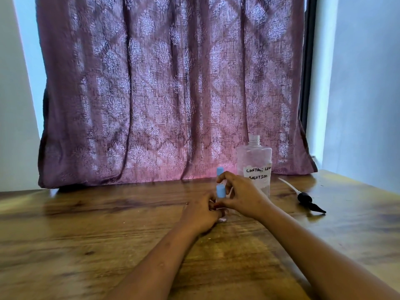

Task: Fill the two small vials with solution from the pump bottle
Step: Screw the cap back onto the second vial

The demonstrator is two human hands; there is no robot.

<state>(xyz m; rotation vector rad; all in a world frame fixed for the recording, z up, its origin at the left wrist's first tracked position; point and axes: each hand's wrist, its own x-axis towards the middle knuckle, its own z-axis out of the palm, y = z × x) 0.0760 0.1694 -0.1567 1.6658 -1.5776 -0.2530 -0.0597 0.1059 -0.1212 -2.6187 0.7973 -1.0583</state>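
On the wooden table [108, 224], left hand [202, 212] grips a clear vial [221, 195], right hand [243, 197] pinches its pale-blue cap [220, 190].

We are looking at a curtain [168, 94] showing mauve-purple, with a pale lilac damask motif repeating down its folds and a pinker glow along its lower edge. The table [86, 224] is showing warm brown wood, with darker grain streaking across it. The nearer vial [221, 191] and the farther vial [220, 170] are both wearing light blue caps. The bottle [255, 154] is reading as clear, its white label [257, 174] carrying black handwritten letters. We are seeing a black pump head [307, 201] on a white tube [287, 184]. The wall [363, 83] is looking pale bluish white.
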